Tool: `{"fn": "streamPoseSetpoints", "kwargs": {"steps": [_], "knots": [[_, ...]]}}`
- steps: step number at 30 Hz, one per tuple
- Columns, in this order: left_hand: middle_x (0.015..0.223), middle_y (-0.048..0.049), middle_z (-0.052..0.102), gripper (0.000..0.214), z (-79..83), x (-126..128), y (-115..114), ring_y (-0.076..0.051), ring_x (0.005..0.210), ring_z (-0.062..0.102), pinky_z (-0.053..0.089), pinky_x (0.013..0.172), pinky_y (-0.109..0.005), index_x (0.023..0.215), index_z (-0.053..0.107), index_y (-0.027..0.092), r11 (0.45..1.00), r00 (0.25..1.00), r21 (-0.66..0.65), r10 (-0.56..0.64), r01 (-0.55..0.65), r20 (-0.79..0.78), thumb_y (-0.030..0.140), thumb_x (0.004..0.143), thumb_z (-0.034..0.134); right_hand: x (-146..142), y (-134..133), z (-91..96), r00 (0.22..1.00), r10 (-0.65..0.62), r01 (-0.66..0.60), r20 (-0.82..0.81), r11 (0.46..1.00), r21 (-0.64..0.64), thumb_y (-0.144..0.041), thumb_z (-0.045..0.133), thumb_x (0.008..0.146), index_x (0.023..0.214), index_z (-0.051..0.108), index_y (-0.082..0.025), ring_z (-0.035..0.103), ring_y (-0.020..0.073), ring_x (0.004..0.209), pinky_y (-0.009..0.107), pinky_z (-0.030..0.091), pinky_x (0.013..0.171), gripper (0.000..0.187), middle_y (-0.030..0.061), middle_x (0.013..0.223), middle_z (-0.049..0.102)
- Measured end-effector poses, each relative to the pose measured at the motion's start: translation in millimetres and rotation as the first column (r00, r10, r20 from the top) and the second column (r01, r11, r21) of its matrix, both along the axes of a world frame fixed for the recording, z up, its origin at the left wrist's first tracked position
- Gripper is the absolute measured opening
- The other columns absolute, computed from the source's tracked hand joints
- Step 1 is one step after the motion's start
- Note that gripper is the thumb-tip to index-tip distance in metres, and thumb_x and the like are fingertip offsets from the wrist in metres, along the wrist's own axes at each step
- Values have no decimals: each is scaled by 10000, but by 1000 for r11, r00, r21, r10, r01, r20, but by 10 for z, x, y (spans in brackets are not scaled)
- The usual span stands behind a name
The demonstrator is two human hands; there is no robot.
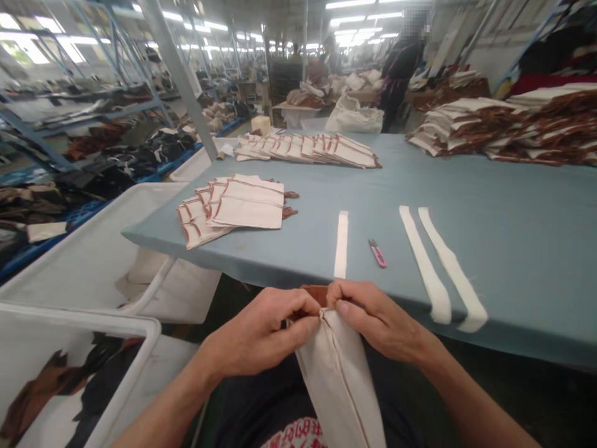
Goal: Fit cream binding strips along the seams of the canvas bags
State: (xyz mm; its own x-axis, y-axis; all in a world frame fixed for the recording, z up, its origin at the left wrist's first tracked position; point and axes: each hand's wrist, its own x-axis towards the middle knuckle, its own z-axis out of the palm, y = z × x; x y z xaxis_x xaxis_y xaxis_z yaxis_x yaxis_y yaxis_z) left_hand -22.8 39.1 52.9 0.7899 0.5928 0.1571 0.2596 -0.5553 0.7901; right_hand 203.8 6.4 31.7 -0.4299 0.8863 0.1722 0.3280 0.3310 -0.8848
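Observation:
A cream cloth piece (342, 379) with a seam down its middle hangs between my hands, in front of my lap. My left hand (275, 326) pinches its upper edge from the left, thumb on top. From the right, my right hand (373, 317) pinches the same edge, its fingertips close to those of the left. A bit of brown fabric (316, 294) shows behind the fingers. Just beyond, on the table, lie a short cream strip (342, 242) and pink-handled thread snips (377, 253). Two longer cream strips (424, 264) hang over the table edge on the right.
The blue-green table (317, 186) holds a fanned stack of cream pieces (247, 202), a longer row (308, 149) behind, and large brown-and-cream piles (508, 124) at the right. White bins (153, 336) stand to the left. A person (403, 68) stands beyond the table.

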Motion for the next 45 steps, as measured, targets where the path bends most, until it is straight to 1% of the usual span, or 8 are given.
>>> {"fn": "streamPoseSetpoints", "kwargs": {"steps": [9,15,23,28,30,33,36,45], "knots": [[761,31,721,146,136,-97,-93,-77,635,616,424,627,-176,870,680,163,989,999,147,34,-35,6,62,907,581,-148,-36,182,993,70,-83,98,987,137,-197,556,893,734,512,-200,451,112,624,234,357,607,166,-28,699,553],[775,2,765,149,181,-118,-124,-127,663,685,458,646,-223,888,706,164,926,986,363,141,-100,-88,73,896,588,-218,-31,154,995,32,-44,90,989,144,-148,548,877,769,592,-179,479,100,586,228,328,557,121,-31,671,593],[682,-18,717,234,-8,-139,-135,-167,621,696,480,568,-250,768,635,167,793,948,608,172,28,-268,91,948,506,-293,2,-73,998,-8,4,-66,998,-55,-233,572,915,763,653,-163,547,118,632,224,419,584,186,-5,702,637],[619,-14,672,255,-200,-94,-83,-154,546,638,441,522,-248,729,607,163,706,946,706,263,-54,-191,90,933,473,-330,-8,-174,995,-72,67,-63,994,-83,-280,580,952,796,678,-164,595,146,692,253,464,652,217,22,752,689],[610,-14,666,239,-264,-75,-50,-139,535,611,419,525,-240,717,622,151,776,956,614,269,-142,-119,93,904,484,-324,-15,-210,993,-102,95,-64,989,-114,-317,574,969,814,681,-161,594,150,700,257,466,656,245,29,767,690],[623,10,649,181,-295,-55,-40,-98,536,552,387,528,-206,719,660,137,947,964,188,265,-259,-8,98,835,526,-291,-25,-243,990,-90,69,-107,981,-182,-381,577,978,827,667,-155,558,139,676,243,441,611,286,25,763,655],[602,31,593,179,-240,-43,-94,-83,528,486,368,509,-186,711,666,131,944,955,-212,279,-254,101,139,811,518,-261,-38,-241,986,-37,5,-161,981,-193,-388,599,966,799,624,-164,473,111,617,225,369,553,281,-12,708,567],[608,42,530,180,-24,-25,-266,-83,556,460,365,551,-195,709,596,143,951,950,-224,254,-212,180,160,843,477,-288,-88,0,989,51,-63,-142,995,-81,-292,587,882,724,519,-194,370,96,573,230,281,513,197,-55,648,433]]}}
